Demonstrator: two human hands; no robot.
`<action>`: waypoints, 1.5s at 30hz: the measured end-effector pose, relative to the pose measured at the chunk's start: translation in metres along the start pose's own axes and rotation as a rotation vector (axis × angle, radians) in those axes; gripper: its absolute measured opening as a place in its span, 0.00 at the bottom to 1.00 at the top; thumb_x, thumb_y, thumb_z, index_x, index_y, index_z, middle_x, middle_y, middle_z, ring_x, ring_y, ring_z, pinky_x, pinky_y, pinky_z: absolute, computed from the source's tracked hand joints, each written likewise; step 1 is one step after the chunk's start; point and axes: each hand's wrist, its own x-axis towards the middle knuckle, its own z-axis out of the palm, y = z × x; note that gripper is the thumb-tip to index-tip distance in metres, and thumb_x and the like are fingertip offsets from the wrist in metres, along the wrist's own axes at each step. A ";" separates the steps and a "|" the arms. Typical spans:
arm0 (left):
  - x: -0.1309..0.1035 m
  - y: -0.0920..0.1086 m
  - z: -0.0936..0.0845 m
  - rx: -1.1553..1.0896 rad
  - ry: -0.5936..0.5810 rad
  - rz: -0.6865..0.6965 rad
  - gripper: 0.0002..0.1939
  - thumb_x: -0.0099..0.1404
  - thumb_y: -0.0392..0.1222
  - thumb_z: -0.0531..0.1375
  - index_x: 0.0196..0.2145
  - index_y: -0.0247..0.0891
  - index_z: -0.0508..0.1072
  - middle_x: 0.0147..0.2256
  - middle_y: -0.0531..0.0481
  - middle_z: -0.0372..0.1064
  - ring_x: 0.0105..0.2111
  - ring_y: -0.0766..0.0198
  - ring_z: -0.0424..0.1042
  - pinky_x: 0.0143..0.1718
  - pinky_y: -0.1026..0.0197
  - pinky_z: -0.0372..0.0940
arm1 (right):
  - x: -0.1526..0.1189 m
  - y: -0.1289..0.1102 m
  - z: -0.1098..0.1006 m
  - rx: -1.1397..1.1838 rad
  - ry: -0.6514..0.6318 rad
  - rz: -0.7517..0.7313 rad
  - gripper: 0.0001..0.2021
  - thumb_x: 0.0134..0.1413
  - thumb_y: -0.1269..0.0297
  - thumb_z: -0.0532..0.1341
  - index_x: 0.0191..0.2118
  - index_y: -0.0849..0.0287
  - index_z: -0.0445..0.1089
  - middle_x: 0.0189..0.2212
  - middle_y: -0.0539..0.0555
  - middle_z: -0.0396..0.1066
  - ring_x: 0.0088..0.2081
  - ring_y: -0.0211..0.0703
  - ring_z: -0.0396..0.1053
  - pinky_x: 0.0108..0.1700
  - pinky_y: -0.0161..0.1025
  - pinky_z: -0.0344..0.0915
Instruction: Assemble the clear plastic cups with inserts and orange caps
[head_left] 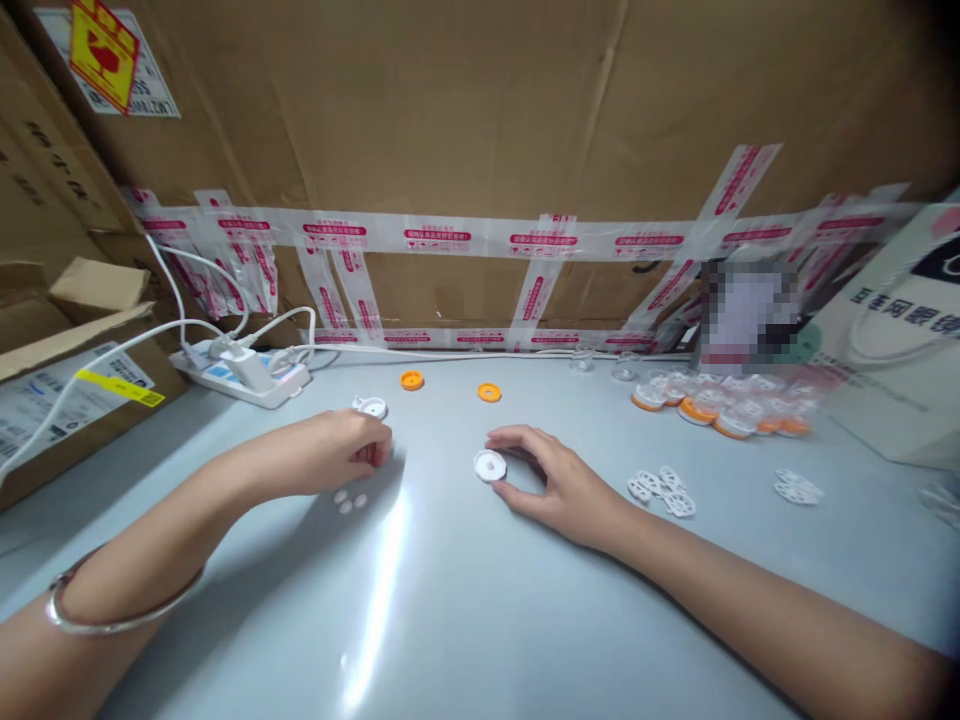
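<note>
My right hand (544, 480) holds a round white disc part (490, 465) between thumb and fingers near the middle of the table. My left hand (345, 450) is over the table to the left, its fingertips pressed together; whatever they may hold is too small to make out. Just below it lie several small white round pieces (346, 507). Behind the left hand sits another white round part (371, 407). Two orange rings, one left (412, 380) and one right (490, 392), lie farther back.
White spoked pieces (663, 490) lie right of my right hand, with more (797, 487) farther right. Several orange and clear round parts (731, 405) are piled at the back right. A power strip (247, 370) with cables stands back left, beside an open cardboard box (82, 400).
</note>
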 end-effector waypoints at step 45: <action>0.041 0.052 0.060 0.274 0.715 0.601 0.07 0.64 0.32 0.54 0.35 0.37 0.72 0.32 0.52 0.74 0.32 0.66 0.71 0.33 0.62 0.57 | 0.004 0.001 0.001 0.038 -0.021 -0.014 0.17 0.50 0.65 0.61 0.47 0.56 0.62 0.43 0.53 0.71 0.46 0.41 0.67 0.49 0.41 0.62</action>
